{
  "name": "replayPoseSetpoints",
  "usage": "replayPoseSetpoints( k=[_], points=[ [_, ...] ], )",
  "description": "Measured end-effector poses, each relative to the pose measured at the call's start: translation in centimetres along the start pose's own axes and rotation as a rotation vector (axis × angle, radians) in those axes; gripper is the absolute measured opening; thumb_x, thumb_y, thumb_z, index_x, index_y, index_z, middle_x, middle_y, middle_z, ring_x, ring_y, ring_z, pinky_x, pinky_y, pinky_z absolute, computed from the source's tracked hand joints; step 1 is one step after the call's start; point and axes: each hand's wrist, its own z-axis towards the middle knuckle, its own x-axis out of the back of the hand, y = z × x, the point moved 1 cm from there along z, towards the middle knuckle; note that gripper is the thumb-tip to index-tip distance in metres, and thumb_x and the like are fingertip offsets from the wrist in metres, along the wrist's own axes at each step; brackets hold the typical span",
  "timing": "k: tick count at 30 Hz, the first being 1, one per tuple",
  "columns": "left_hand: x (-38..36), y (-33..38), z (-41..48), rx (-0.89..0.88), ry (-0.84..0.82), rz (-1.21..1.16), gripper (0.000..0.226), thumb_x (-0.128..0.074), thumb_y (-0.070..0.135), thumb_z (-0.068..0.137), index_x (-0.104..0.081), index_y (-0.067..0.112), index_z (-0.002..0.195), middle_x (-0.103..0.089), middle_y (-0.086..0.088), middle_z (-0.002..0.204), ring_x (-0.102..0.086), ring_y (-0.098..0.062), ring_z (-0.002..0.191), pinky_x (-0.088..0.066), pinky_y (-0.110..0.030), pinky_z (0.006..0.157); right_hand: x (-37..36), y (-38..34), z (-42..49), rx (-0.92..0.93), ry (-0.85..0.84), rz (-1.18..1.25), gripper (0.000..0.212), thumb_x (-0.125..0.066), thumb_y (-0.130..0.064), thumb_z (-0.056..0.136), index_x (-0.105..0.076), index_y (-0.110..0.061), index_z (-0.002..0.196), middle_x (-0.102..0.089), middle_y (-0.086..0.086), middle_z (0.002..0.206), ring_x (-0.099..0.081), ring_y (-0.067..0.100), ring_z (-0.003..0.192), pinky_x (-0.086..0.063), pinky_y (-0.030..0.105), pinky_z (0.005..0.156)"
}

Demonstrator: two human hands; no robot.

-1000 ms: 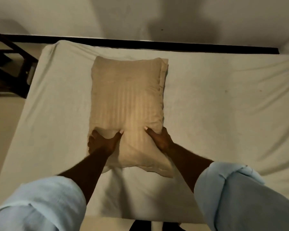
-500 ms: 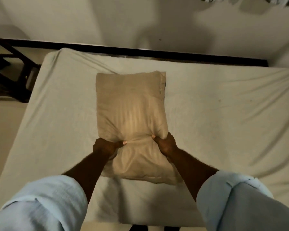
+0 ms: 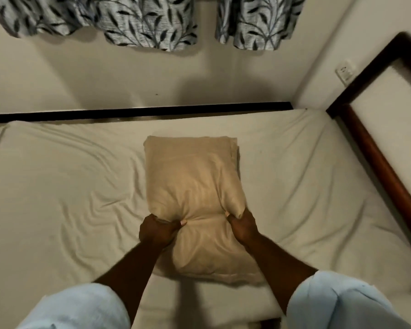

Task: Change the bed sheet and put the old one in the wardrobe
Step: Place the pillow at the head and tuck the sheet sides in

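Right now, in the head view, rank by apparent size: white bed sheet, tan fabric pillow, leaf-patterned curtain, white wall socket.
1. white bed sheet
2. tan fabric pillow and leaf-patterned curtain: alike, curtain cropped by frame
3. white wall socket

Matt tan cloth pillow point(image 3: 192, 186) on creased pale cloth sheet point(image 3: 69, 186); glossy dark wood bedframe point(image 3: 377, 167)

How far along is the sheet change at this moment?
Done: nothing visibly; a wrinkled white sheet covers the bed, old or new I cannot tell. In hand: left hand and right hand grip the pillow near its close end, on the sheet. Left: likely moving the pillow away, swapping the sheet, storing the old one; no second sheet or wardrobe is in view.
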Motion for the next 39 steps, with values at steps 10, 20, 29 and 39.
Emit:
replayPoseSetpoints(
  k=[10,20,29,39],
  points=[
    [-27.3,16.3,-13.5,-0.117,-0.153,0.002,0.081,-0.090,0.066,0.051,-0.068,0.012,0.107,-0.072,-0.013,0.113,-0.067,-0.036,0.107,-0.054,-0.035,0.084,30.3,12.4,8.1,-0.028,0.229,-0.172,0.055,-0.069,-0.025,0.096,-0.051,-0.003,0.143,-0.056,0.023,0.142,-0.053,0.039,0.130,-0.042,0.036,0.103],
    [-44.8,30.0,-16.5,-0.302,-0.257,-0.010,0.086,-0.080,0.065,0.070,-0.056,0.013,0.134,-0.062,-0.011,0.134,-0.058,-0.036,0.122,-0.047,-0.034,0.095,50.6,17.4,18.9,0.050,0.439,-0.260,0.077,-0.070,-0.056,0.082,-0.053,-0.011,0.142,-0.059,0.014,0.138,-0.056,0.034,0.127,-0.048,0.049,0.106],
    [-51.0,26.1,-14.8,-0.274,-0.547,0.405,0.058,-0.069,0.053,0.086,-0.054,0.016,0.128,-0.061,-0.006,0.129,-0.060,-0.026,0.115,-0.052,-0.037,0.099,47.1,21.0,19.4,0.099,0.277,-0.521,0.070,-0.061,-0.048,0.088,-0.040,-0.021,0.150,-0.044,0.008,0.151,-0.041,0.031,0.139,-0.039,0.054,0.113],
    [-49.6,15.6,-15.2,-0.482,-0.672,0.849,0.069,-0.066,0.056,0.080,-0.053,0.019,0.137,-0.050,-0.007,0.133,-0.052,-0.030,0.126,-0.045,-0.033,0.101,33.8,28.1,8.7,0.435,0.019,-0.822,0.053,-0.054,-0.043,0.085,-0.054,-0.019,0.132,-0.052,0.006,0.139,-0.048,0.030,0.129,-0.043,0.048,0.105]
  ],
)
